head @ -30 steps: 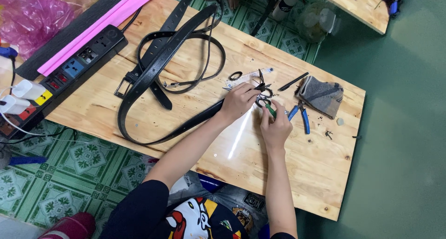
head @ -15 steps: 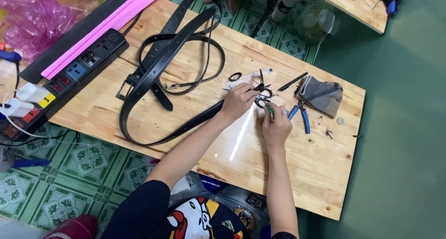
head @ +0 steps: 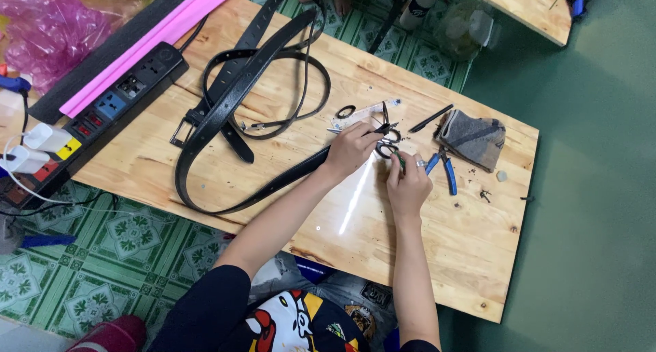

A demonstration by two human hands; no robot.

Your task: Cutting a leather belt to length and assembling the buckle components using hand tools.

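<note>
Near the middle of the frame, the left hand (head: 352,149) presses the end of the long black leather belt (head: 225,106) on the wooden bench (head: 437,256). The right hand (head: 408,185) has its fingers closed on a small green-handled tool (head: 402,162). Both hands have hardly moved; the work stays at the belt's end.

A single camera, worn on the person's head, looks almost straight down from well above the pale wooden plank table (head: 225,188), which runs slantwise across the frame from upper left to lower right. It stands far enough back to take in nearly the whole tabletop, the green patterned tile floor (head: 123,246) at lower left and plain green floor at right. The wearer's own lap and forearms enter from the bottom edge, with the left hand (head: 350,149) and right hand (head: 408,186) just right of centre. No second view overlaps it.
</note>
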